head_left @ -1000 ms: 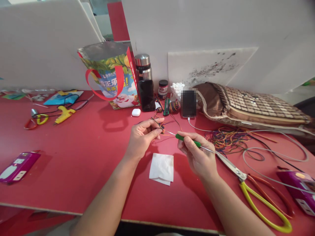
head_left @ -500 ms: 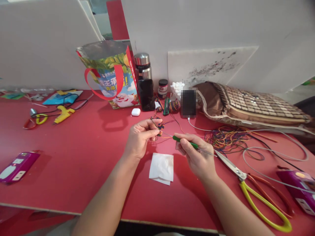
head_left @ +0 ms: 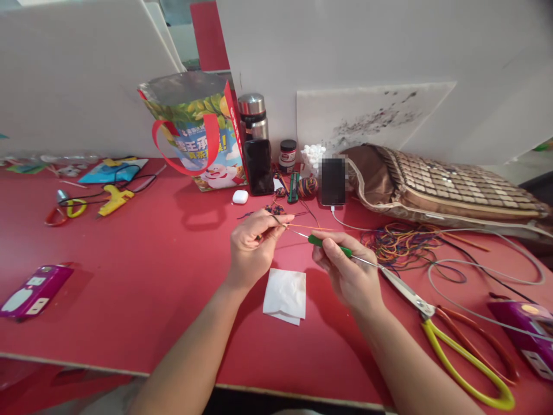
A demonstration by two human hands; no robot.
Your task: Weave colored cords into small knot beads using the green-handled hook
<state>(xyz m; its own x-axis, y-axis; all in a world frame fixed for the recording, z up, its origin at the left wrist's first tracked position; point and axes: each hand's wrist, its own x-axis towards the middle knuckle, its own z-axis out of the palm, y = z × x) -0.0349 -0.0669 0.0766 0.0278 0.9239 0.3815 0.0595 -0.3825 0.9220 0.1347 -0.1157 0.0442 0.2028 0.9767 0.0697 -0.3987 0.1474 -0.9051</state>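
My left hand (head_left: 250, 251) is closed in a pinch on multicoloured yarn, its index finger stretched over the thumb. Behind its fingers shows part of a small dark multicoloured yarn piece (head_left: 276, 210); most of what the hand covers is hidden. Orange yarn (head_left: 313, 226) runs rightward from the fingertips. My right hand (head_left: 349, 271) grips a crochet hook (head_left: 332, 245) by its green handle, pen-like. The hook's thin metal tip points left to the left thumb and fingertip, where the exact contact is too small to tell. Below both hands lies a folded white tissue (head_left: 285, 294).
Large scissors (head_left: 425, 308) lie beside my right wrist. Tangled yarn (head_left: 393, 248) and a white cable (head_left: 432, 271) spread at right. Further back stand a phone (head_left: 259, 167), a yarn ball (head_left: 307, 187) and a printed bag (head_left: 194, 138). A yellow glue gun (head_left: 114, 199) lies left.
My left hand has turned, so its fingers now cover much of the yarn piece. My right hand and the hook shifted left, then back right. An orange strand now stretches out more visibly.
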